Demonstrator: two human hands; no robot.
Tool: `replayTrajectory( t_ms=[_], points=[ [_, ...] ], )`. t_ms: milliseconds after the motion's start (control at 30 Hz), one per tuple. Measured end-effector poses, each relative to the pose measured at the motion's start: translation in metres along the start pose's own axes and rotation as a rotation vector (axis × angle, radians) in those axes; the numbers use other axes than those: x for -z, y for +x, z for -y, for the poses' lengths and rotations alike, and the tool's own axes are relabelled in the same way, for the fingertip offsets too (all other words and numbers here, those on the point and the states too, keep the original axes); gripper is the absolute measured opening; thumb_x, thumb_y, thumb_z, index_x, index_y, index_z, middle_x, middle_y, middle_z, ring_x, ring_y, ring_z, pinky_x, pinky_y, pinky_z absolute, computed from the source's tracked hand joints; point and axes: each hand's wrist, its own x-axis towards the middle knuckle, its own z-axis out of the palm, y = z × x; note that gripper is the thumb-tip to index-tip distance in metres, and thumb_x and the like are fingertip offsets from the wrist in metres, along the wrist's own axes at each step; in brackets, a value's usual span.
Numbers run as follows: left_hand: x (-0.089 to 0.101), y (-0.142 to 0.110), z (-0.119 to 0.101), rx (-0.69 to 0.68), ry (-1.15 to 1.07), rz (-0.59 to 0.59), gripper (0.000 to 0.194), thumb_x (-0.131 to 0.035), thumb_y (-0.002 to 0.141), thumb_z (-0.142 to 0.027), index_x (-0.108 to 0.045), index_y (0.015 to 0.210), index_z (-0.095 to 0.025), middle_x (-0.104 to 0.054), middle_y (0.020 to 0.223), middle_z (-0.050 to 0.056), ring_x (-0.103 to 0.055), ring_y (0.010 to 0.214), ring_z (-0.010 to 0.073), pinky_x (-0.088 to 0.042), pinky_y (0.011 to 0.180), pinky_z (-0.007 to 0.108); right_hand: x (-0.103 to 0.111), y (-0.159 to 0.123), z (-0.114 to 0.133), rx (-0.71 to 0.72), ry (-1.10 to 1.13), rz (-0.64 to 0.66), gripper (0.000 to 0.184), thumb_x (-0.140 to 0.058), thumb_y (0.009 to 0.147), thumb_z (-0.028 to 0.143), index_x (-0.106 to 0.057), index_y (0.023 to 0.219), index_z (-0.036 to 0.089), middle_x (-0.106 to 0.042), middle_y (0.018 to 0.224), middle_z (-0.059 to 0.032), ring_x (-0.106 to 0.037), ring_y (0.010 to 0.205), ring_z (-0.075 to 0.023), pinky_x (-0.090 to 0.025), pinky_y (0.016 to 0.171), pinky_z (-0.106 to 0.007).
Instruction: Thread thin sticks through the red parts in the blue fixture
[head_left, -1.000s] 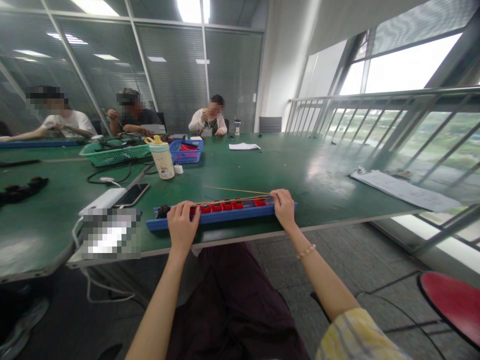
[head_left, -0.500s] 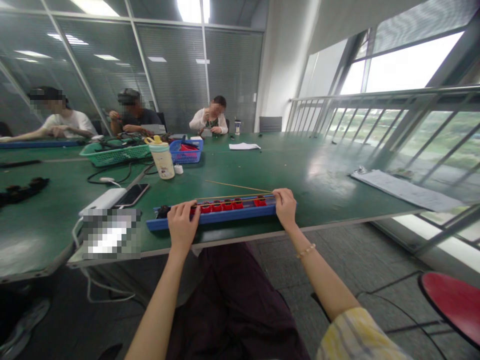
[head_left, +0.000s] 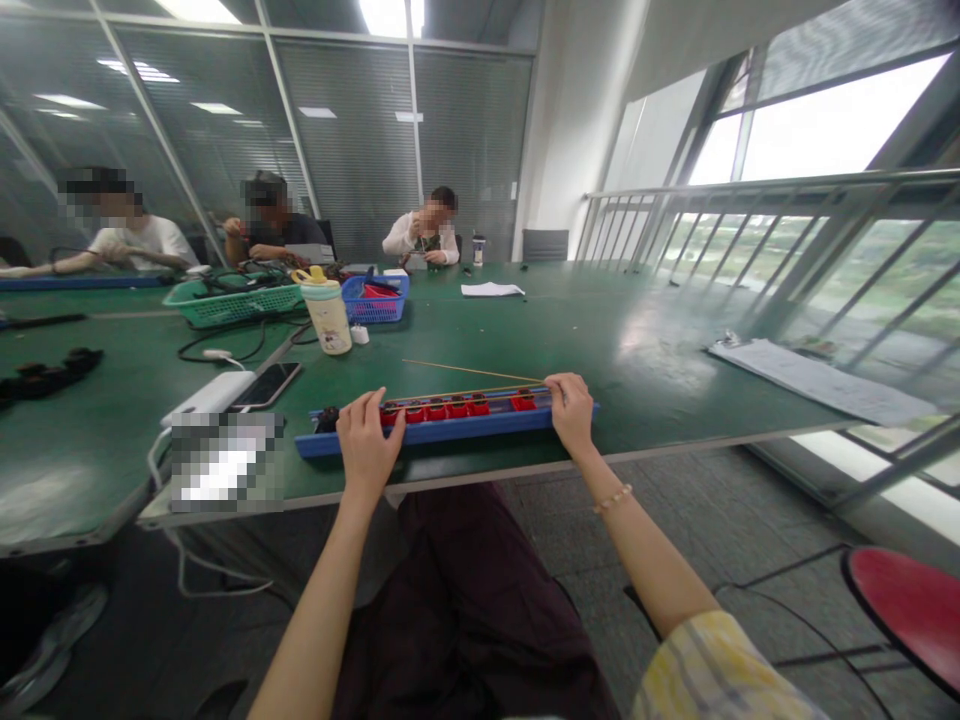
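Observation:
A long blue channel-shaped tray [head_left: 465, 430] lies along the table edge in front of me, holding several red blocks with dark tops [head_left: 458, 407] and a black part [head_left: 326, 418] at its left end. My left hand [head_left: 367, 440] rests over the tray's left part, fingers apart and thumb beside the red blocks; nothing shows in its grasp. At the right end, my right hand [head_left: 570, 410] is closed, pinching a thin yellow cord [head_left: 472, 368]. From those fingers one strand runs back left over the table, and others stretch along the tray. The right fingertips are partly hidden.
Left of the tray are a phone [head_left: 268, 386], a white power bank [head_left: 208, 398] and a cup [head_left: 328, 318]. Behind stand a green basket [head_left: 232, 305] and a blue basket [head_left: 375, 300]. A clipboard [head_left: 810, 380] lies right. Several people sit across the table.
My left hand's fingers have lifted and straightened somewhat, and the hand has moved slightly right. My right hand keeps its pinch at the tray's right end. The view has shifted slightly.

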Motion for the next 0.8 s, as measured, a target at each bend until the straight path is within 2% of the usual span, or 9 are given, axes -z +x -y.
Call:
replayTrajectory(
  t_ms=[500, 800],
  points=[
    [-0.0027, -0.0015, 0.0024, 0.026, 0.011, 0.021, 0.04, -0.052, 0.091, -0.042, -0.061, 0.119, -0.016, -0.065, 0.112, 0.014, -0.051, 0.109, 0.0303, -0.039, 0.095, 0.043, -0.0039, -0.0024, -0.0042, 0.008, -0.059, 0.019, 0.03, -0.044, 0.099, 0.034, -0.064, 0.082, 0.021, -0.068, 0.084, -0.0057, -0.059, 0.087, -0.0214, -0.038, 0.084, -0.035],
    [0.0026, -0.001, -0.0015, 0.001, -0.004, 0.045, 0.031, -0.052, 0.091, -0.038, -0.066, 0.114, -0.022, -0.064, 0.111, 0.011, -0.05, 0.107, 0.0289, -0.038, 0.094, 0.042, -0.0056, -0.0033, -0.0063, 0.024, -0.083, 0.036, 0.03, -0.043, 0.099, 0.034, -0.065, 0.084, 0.021, -0.07, 0.086, -0.0057, -0.06, 0.088, -0.0214, -0.038, 0.086, -0.036]
  ],
)
